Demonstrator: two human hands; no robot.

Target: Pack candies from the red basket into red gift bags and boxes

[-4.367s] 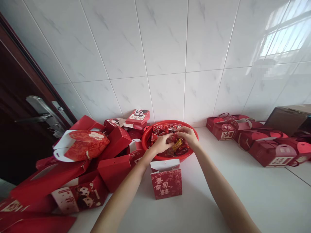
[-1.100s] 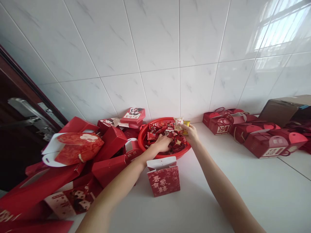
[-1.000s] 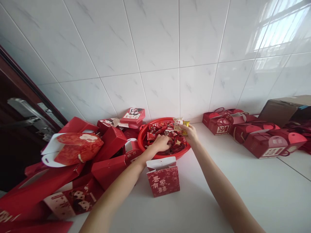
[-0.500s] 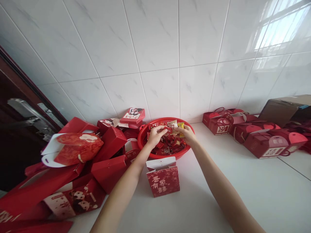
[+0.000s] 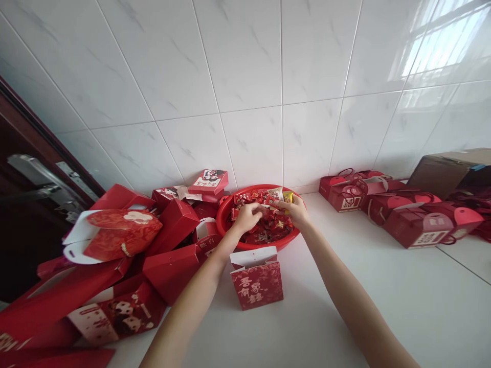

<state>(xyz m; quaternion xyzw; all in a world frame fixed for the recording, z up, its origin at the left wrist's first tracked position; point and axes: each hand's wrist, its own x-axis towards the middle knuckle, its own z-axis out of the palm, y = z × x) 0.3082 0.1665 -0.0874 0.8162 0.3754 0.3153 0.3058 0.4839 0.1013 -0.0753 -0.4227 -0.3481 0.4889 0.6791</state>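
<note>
- The right hand point(image 5: 295, 211) pinches a yellow candy point(image 5: 287, 196).
- The left hand point(image 5: 247, 220) curls its fingers; I cannot tell around what.
- Under both hands is a red basket point(image 5: 221, 225) of candies point(image 5: 264, 235).
- Nearer than the hands stands a red box point(image 5: 258, 289).

Head-worn view faces forward, down onto basket point(image 5: 221, 222).

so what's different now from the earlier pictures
The right hand has picked up a yellow packet and a cream packet and, since a second ago, moved them slightly left over the basket. The left hand, then down among the sweets, has lifted; whether its fingers hold anything is unclear. The open box in front stayed put.
</note>
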